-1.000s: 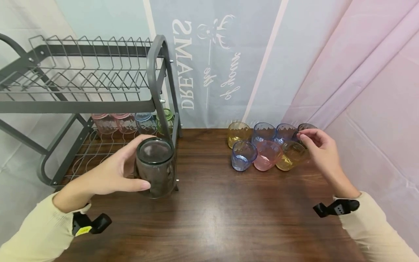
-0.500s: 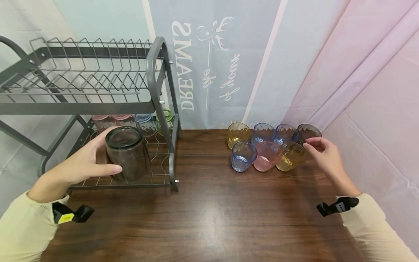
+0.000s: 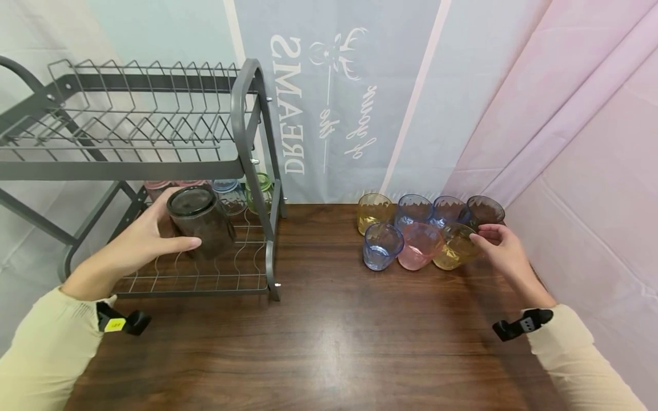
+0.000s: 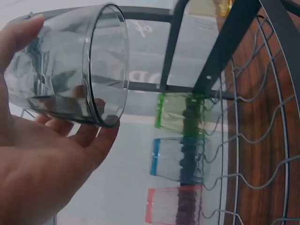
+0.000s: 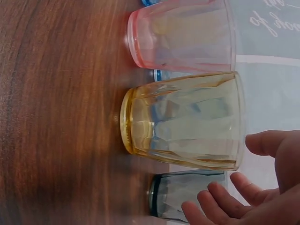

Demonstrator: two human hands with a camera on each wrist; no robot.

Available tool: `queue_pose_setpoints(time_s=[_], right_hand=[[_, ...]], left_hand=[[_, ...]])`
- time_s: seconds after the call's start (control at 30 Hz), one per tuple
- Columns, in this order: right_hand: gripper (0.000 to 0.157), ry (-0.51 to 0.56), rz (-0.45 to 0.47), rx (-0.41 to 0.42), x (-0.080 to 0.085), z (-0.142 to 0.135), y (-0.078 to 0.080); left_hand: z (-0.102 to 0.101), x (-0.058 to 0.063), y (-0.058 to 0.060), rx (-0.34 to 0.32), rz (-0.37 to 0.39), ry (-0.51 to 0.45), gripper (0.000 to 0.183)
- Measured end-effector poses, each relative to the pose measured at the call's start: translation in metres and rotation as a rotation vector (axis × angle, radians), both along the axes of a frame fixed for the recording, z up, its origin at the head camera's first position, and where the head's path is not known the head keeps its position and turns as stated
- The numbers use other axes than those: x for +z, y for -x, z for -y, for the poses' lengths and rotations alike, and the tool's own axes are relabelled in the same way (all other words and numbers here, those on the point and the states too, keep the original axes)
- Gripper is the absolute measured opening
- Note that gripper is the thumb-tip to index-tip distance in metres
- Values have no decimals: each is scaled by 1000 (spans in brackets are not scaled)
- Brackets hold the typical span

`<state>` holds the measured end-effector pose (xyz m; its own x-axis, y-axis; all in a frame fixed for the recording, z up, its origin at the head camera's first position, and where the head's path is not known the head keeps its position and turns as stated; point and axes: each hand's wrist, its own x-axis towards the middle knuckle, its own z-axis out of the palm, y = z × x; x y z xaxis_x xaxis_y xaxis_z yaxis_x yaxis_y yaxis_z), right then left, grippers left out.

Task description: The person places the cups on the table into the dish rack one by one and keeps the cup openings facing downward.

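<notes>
My left hand grips a dark grey glass, which is upside down and slightly tilted, its base facing up. In the head view it overlaps the lower shelf of the dish rack. The left wrist view shows the fingers and thumb around the grey glass. My right hand is by the front yellow glass, thumb right at its rim and fingers spread apart. In the right wrist view, a dark glass stands behind the fingers, next to the yellow glass.
Upside-down pink, blue and green glasses line the back of the lower shelf. Beside the front yellow glass stand a pink glass and a blue glass. Behind them are another yellow glass and two blue ones. A curtain hangs behind.
My left hand carried the grey glass leftward from the rack's right post, then slightly back over the lower shelf. My right hand shifted from the dark glass at the back to the front yellow glass.
</notes>
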<state>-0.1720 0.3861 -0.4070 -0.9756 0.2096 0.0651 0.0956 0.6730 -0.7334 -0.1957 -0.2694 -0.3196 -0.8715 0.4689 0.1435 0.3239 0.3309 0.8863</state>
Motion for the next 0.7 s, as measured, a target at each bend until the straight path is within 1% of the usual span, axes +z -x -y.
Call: queue_pose_setpoints(time_s=[0.07,0.2,0.3,0.4,0.5,0.63,0.7], right_hand=[[59,10,23,-1,-3,0,1],[62,35,67,6,-8,1,4],[64,53,113,26,-11,0,5],[65,59,147,47,-13,-1,6],[64,76,153,61,-15,-2,7],[62,119,164,74,-16,-2,9],[61,129,185,81,-16,-1,9]], left_hand=[[-1,-2,4,65,22,84,80],[-3,-5,12,128,109,174,97],[-7,-9,18,127,141,176,103],[-12,-12,23,135,140,192,102],[-16,-15,30,135,130,211,98],[-21,-20,41,110,117,209,91],[-22,-23,47,105,124,200,94]])
